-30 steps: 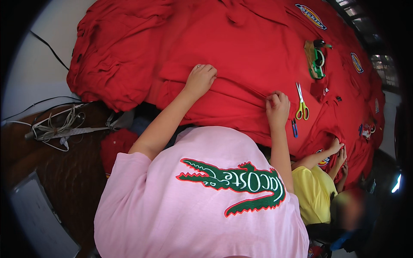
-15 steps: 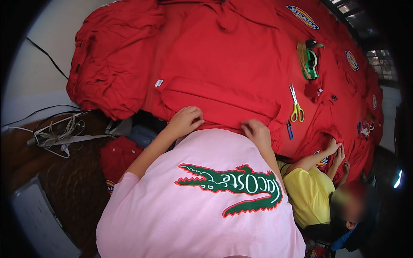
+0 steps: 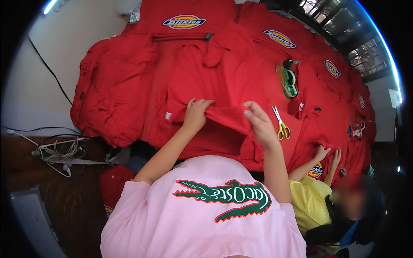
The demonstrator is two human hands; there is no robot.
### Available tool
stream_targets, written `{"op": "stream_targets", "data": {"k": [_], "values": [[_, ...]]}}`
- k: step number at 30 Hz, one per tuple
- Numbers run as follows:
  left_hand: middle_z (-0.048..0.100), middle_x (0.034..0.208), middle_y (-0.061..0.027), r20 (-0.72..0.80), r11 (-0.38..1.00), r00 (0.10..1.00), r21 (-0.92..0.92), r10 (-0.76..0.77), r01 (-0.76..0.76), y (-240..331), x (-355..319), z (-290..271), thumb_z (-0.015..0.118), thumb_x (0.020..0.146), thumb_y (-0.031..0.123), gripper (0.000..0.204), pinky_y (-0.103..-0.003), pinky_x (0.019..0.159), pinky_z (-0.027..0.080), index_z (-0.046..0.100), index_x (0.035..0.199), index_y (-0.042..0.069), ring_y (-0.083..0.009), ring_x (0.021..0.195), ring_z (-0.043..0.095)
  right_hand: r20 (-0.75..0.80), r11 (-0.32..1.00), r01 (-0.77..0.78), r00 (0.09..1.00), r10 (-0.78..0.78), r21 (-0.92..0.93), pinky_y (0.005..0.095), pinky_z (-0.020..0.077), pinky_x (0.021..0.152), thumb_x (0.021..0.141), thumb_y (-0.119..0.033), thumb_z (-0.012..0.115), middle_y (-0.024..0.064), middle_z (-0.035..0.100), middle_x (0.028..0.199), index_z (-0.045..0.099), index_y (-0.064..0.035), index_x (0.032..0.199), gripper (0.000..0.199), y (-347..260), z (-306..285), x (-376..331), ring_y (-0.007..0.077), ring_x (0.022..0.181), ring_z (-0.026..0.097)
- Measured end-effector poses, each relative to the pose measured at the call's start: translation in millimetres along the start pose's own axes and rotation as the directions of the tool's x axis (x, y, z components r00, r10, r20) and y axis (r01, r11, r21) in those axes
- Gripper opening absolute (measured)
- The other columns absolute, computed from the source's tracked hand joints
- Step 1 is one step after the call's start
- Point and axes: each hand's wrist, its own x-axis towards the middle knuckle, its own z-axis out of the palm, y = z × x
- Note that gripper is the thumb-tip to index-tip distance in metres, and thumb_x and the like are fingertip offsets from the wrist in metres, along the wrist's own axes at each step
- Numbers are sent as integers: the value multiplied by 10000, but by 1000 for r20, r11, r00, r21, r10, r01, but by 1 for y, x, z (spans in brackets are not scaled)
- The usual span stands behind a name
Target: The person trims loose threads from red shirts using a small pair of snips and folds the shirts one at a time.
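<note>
My left hand (image 3: 195,115) and right hand (image 3: 260,124) both grip the red shirt's (image 3: 223,77) near edge; scissors (image 3: 280,124) lie just right.

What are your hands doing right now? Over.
Left hand and right hand both gripping the red shirt's hem, lifted. Scissors lie just right. Over.

you see a pale wall (image 3: 56,56) far left with a black cable (image 3: 47,71) down it, dark wood floor (image 3: 73,206) near left, windows (image 3: 344,30) far right letting in daylight.
</note>
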Motion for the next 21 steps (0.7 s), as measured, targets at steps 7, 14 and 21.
{"op": "stream_targets", "data": {"k": [7,14,21], "values": [[734,1219,-120,541,80,822,-825,-177,560,77,56,-101,518,968,88,390,-338,911,550,649,1323,-8,-182,1096,710,41,417,394,765,-642,-819,396,417,1145,656,-152,949,168,469,1467,235,-58,1616,1200,-78,12,-14,302,1292,556],[709,1224,-143,166,-331,893,-888,418,320,140,35,-224,705,910,211,539,-363,988,559,564,1342,-80,-227,1125,695,-335,315,-208,837,-433,-926,503,539,944,823,-149,767,169,625,1228,534,-108,1456,676,2,-55,60,405,1161,622],[626,1382,-84,254,464,966,-850,-52,249,63,36,-183,875,751,73,838,-371,1113,456,473,1483,9,-227,1273,597,89,923,-311,950,298,226,386,566,946,970,-179,605,64,745,1164,726,-54,1132,239,-30,-17,52,228,1037,719]]}}
